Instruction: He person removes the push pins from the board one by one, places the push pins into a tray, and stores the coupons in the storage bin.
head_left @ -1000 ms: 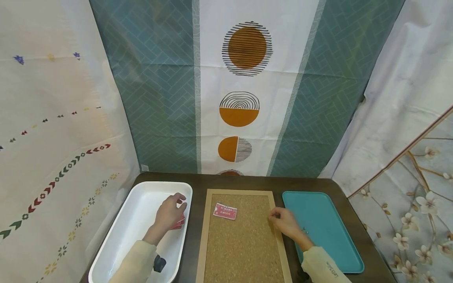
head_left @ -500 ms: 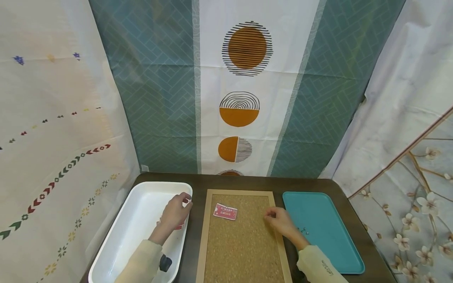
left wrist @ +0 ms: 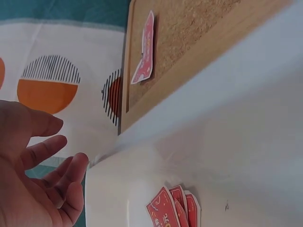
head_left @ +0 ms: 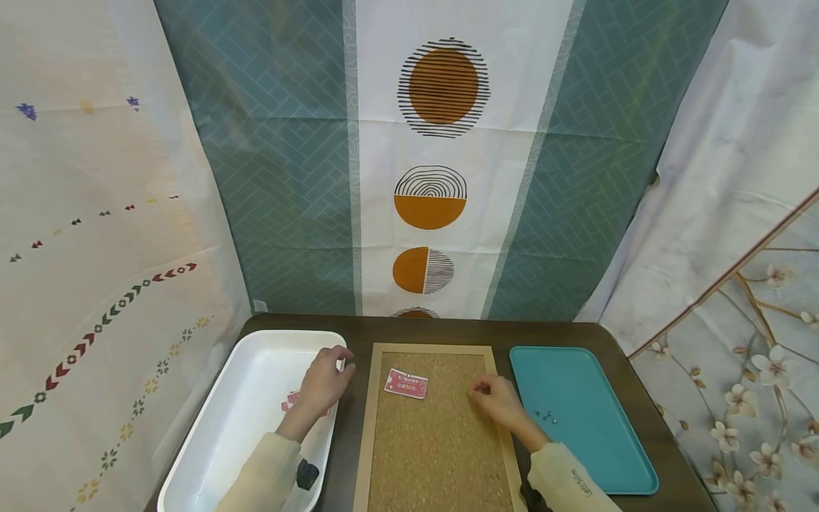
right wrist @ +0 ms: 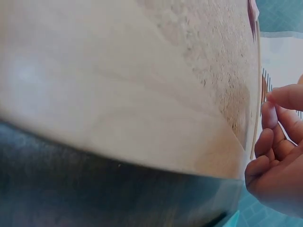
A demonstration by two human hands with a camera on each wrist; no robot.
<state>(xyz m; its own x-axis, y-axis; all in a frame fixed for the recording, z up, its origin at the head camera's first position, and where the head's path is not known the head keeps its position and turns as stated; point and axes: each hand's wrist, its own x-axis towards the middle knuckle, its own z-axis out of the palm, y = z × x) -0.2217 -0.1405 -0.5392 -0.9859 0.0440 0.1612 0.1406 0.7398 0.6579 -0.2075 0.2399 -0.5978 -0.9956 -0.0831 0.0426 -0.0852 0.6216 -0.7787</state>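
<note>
My left hand (head_left: 323, 380) is over the right rim of the white tray (head_left: 256, 341), fingers loosely bent with nothing between them. Below it, several red printed cards (left wrist: 173, 208) lie fanned in the tray, partly hidden by the hand in the head view. Over the right side of the cork board (head_left: 441, 455) is my right hand (head_left: 499, 398). Its thumb and index fingertip meet in the right wrist view, the other fingers curled; I cannot tell whether something tiny is between them. One red card (head_left: 406, 385) is on the board's upper left, a small pin-like spot at its top edge.
Right of the board, a teal tray (head_left: 595, 405) holds several tiny metallic pieces (head_left: 547, 418). The board's wooden frame (head_left: 435, 349) stands between the two trays on a dark brown table (head_left: 358, 328). Patterned cloths hang behind and at both sides.
My left hand has moved right, from inside the white tray to its right rim, uncovering more cards. My right hand has shifted left from the board's frame to over the cork.
</note>
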